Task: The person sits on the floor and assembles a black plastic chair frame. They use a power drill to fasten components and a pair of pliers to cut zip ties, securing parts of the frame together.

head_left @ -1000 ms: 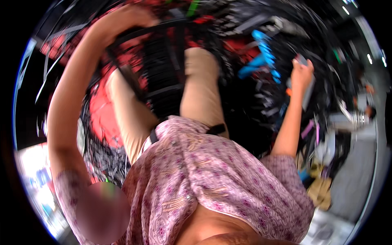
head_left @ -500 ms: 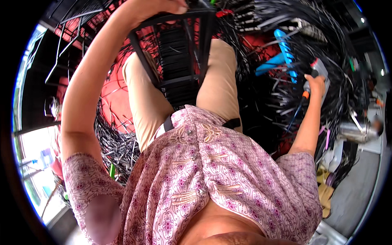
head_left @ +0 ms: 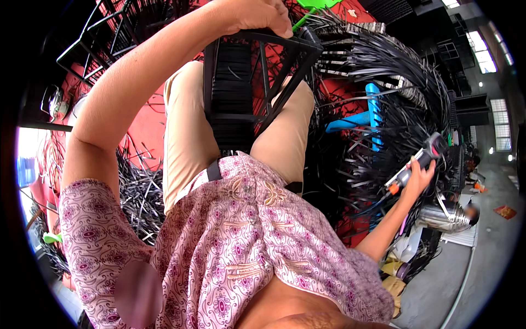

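My left hand is at the top of a black frame, its fingers bent over the upper bar near a corner. The frame stands between my knees, and a panel of tightly set black strips shows inside it. Out to the right, my right hand is wrapped round a grey and black air staple gun. An orange fitting and a dark hose are at the tool's lower end. The gun is held apart from the frame, over loose black strips.
Thick bundles of black strips curve along the right, beside a blue T-shaped plastic piece. A shiny metal flask stands at the far right. Black metal frames are stacked at upper left. Red sheeting covers the floor.
My left hand and the top of the frame have shifted to the right, and the frame leans more that way. My right hand, with the staple gun, appears lower and the gun is turned differently.
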### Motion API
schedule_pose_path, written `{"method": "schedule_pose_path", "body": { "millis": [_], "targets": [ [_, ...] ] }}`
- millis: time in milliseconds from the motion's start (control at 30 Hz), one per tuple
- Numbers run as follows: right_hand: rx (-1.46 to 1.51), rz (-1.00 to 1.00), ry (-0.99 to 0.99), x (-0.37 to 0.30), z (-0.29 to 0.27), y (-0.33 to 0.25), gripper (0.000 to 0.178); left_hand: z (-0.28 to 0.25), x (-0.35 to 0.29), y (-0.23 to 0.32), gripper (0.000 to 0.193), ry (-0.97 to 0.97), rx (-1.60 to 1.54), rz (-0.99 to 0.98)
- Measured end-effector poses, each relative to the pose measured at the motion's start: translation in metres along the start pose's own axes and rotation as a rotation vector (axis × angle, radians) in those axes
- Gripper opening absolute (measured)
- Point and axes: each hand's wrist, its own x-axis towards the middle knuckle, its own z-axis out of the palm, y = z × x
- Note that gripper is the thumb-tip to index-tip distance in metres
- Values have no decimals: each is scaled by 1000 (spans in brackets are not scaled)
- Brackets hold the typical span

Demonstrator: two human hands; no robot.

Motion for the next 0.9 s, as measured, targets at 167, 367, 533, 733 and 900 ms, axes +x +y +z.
{"method": "schedule_pose_path", "body": {
  "millis": [167, 367, 533, 733, 900],
  "targets": [
    [168, -216, -174, -94, 42, -83, 47, 1, -10, 6, 18, 19, 58, -25],
    [-30, -475, -411, -159, 142, -105, 32, -3, -5, 1, 19, 3, -15, 1],
    [-167, -1082, -545, -161, 188, -111, 51, -2, -7, 2, 19, 14, -8, -22],
    [-188, -1097, -670, -166, 207, -117, 70, -2, -5, -1, 19, 2, -34, 28],
    [-210, -1071, -669, -166, 212, -114, 74, -1, -9, 3, 19, 20, -15, -6]
  ]
}}
